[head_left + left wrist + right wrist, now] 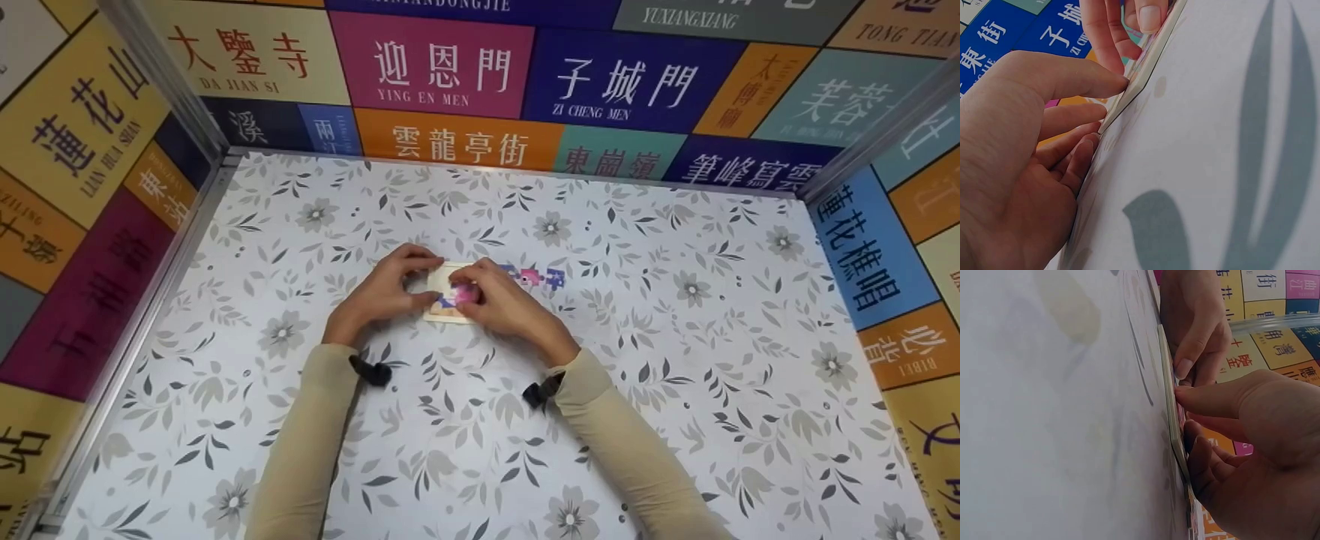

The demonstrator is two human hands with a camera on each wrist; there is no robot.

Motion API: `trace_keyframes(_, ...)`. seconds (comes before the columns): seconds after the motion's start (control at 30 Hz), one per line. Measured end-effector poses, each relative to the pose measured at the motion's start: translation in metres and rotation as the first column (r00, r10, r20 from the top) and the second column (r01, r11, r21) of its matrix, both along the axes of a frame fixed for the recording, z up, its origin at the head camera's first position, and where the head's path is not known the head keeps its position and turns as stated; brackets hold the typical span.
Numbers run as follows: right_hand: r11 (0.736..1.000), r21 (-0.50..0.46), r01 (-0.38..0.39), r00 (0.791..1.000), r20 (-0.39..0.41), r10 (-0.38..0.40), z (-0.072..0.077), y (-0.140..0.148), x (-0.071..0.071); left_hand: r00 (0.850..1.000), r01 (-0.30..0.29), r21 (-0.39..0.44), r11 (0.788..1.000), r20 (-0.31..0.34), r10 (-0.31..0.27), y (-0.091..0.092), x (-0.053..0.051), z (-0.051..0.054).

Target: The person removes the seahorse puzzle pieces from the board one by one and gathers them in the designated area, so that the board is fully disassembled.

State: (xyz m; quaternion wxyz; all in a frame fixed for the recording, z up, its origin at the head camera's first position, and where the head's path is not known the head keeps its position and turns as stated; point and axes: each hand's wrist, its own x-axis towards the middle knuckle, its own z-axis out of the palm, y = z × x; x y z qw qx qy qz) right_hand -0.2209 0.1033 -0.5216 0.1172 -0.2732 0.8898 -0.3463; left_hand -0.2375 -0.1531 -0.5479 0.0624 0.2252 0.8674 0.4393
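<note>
A small cream-rimmed puzzle tray (448, 319) lies on the patterned table, with pink and purple pieces in its lower part. My left hand (382, 289) holds the tray's left side, thumb on the near part and fingers at the far edge; the left wrist view shows the thumb (1112, 84) on the rim. My right hand (506, 300) is over the tray's right half, thumb and fingers curled round a pink piece (466, 293). In the right wrist view its fingertips press low at the tray (1172, 410). The fingers partly hide the pieces beneath.
Several loose purple and pink puzzle pieces (553, 280) lie just right of the tray, partly behind my right hand. Panels with large printed characters (442, 67) stand along the table's back and both sides. Dark wrist-worn devices (371, 370) sit at both cuffs.
</note>
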Motion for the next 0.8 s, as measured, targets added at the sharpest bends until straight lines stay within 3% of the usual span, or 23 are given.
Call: trace_keyframes(0.8,1.0,-0.028,0.01,0.999,0.033,-0.009,-0.0021,0.0,0.0002,1.0,0.007,0.018,1.0,-0.002,-0.007,0.0007,0.0017,0.0017)
